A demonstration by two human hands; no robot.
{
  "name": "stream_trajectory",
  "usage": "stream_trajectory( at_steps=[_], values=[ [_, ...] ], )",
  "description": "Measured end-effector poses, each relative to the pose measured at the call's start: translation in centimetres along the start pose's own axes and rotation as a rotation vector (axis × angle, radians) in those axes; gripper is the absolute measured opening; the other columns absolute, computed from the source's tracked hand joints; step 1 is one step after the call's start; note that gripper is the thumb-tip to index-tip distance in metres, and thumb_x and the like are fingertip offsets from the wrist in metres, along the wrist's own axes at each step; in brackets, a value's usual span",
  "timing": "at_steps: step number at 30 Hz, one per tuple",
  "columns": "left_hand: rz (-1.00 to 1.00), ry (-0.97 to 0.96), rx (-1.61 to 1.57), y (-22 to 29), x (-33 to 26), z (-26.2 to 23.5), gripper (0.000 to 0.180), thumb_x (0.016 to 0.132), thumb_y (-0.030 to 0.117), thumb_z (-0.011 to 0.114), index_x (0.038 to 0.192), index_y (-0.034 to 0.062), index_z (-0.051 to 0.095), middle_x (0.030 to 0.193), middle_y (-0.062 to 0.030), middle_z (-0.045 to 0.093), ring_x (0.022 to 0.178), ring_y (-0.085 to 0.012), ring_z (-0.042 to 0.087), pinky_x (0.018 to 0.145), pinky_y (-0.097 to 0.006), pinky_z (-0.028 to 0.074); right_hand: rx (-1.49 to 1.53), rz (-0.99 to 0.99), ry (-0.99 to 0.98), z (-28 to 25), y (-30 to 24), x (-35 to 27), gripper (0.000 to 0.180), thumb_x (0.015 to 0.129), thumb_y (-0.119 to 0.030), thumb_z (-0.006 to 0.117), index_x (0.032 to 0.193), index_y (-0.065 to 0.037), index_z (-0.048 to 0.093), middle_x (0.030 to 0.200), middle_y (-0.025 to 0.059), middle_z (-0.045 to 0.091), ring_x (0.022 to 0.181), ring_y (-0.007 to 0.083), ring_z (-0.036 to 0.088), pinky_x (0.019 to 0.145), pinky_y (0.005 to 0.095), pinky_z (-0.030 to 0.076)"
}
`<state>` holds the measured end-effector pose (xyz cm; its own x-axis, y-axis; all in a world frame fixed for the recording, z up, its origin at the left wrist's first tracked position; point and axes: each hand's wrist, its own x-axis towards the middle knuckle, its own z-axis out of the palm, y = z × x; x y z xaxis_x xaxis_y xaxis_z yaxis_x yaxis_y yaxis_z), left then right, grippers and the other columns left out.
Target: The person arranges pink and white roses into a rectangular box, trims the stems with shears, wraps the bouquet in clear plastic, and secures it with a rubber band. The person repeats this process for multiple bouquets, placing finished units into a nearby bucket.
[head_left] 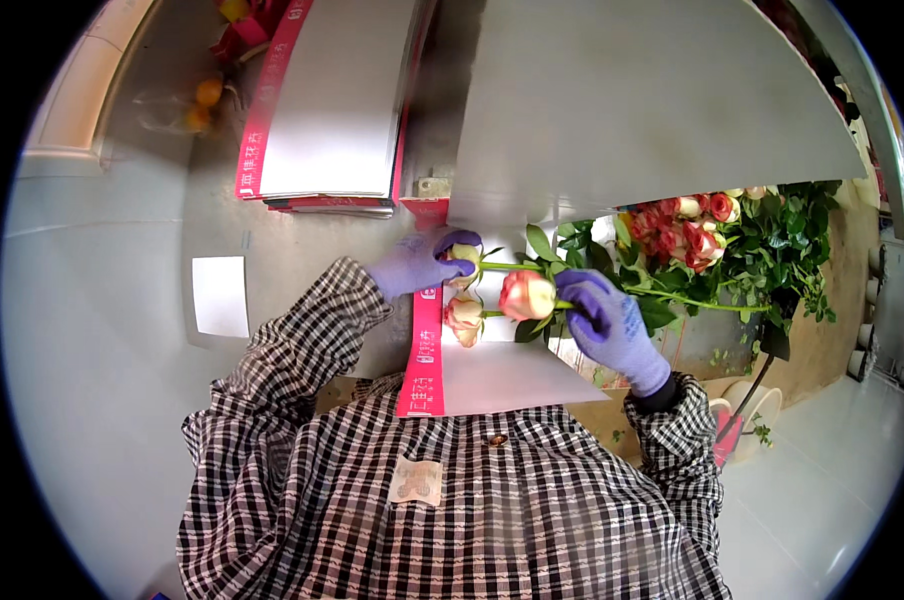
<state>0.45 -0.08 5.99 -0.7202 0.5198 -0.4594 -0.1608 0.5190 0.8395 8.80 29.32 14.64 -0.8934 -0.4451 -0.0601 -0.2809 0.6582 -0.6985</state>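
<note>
My left hand, in a purple glove, curls its fingers around the head of a cream rose. My right hand, gloved alike, pinches the stem of a pink-and-cream rose just below its bloom. That bloom hangs between my two hands, pointing left. Below the left hand's rose lies another peach-pink rose, its stem running right. Beneath them is a pale wrapping sheet with a pink printed border along its left edge. Green leaves partly cover the stems near my right hand.
A stack of pink-bordered sheets lies at the far left. A large grey panel fills the back right. Under its edge sit bunched red-and-cream roses with foliage. A white paper lies left; a pale bucket stands lower right.
</note>
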Motion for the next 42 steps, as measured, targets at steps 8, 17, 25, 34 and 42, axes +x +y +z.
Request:
stream_trajectory(
  at_steps=[8,17,25,34,42],
  values=[
    [0.058,-0.082,-0.128,0.6,0.7,1.0,0.042,0.082,0.021,0.073,0.119,0.0055,0.063,0.105,-0.0098,0.066,0.097,-0.0195,0.063,0.087,-0.033,0.052,-0.125,0.119,-0.144,-8.4,-3.4,-1.5,0.048,0.08,-0.02,0.072,0.126,-0.008,0.06,0.112,0.0167,0.064,0.095,0.0351,0.065,0.078,0.0412,0.053],
    [0.124,-0.097,-0.158,1.3,1.3,3.8,0.039,0.082,0.013,0.075,0.118,0.0022,0.063,0.108,-0.0082,0.065,0.098,-0.0164,0.063,0.089,-0.032,0.051,-0.183,0.228,1.147,-24.0,-7.9,-19.7,0.041,0.099,-0.019,0.047,0.137,-0.001,0.047,0.092,0.0003,0.056,0.056,0.0051,0.037,0.052,0.0201,0.029],
    [0.221,-0.471,-0.193,12.0,-0.6,3.7,0.034,0.081,0.017,0.077,0.106,0.0003,0.061,0.096,-0.0062,0.066,0.086,-0.0101,0.064,0.079,-0.027,0.052,-0.369,0.44,1.217,-25.0,-14.8,-15.8,0.06,0.103,-0.042,0.042,0.145,0.0,0.043,0.095,0.0017,0.062,0.051,-0.0018,0.03,0.044,0.0162,0.02],
    [-0.12,-0.551,0.101,4.0,-3.1,3.4,0.03,0.084,0.025,0.071,0.103,0.0018,0.069,0.09,-0.0069,0.071,0.082,-0.0135,0.067,0.077,-0.029,0.053,0.498,0.395,0.06,-6.3,0.6,-2.1,0.03,0.097,-0.011,0.063,0.124,0.001,0.06,0.103,0.0041,0.066,0.085,0.0095,0.062,0.075,0.0244,0.052],
    [0.033,-0.247,0.457,1.2,-4.1,5.8,0.025,0.081,0.031,0.064,0.09,0.0078,0.068,0.079,-0.013,0.066,0.081,-0.0312,0.064,0.075,-0.042,0.05,-0.173,0.568,-0.518,-10.6,1.9,-6.5,0.027,0.092,-0.025,0.062,0.113,-0.01,0.07,0.092,0.0137,0.071,0.079,0.0302,0.068,0.073,0.0394,0.052]
  ],
)
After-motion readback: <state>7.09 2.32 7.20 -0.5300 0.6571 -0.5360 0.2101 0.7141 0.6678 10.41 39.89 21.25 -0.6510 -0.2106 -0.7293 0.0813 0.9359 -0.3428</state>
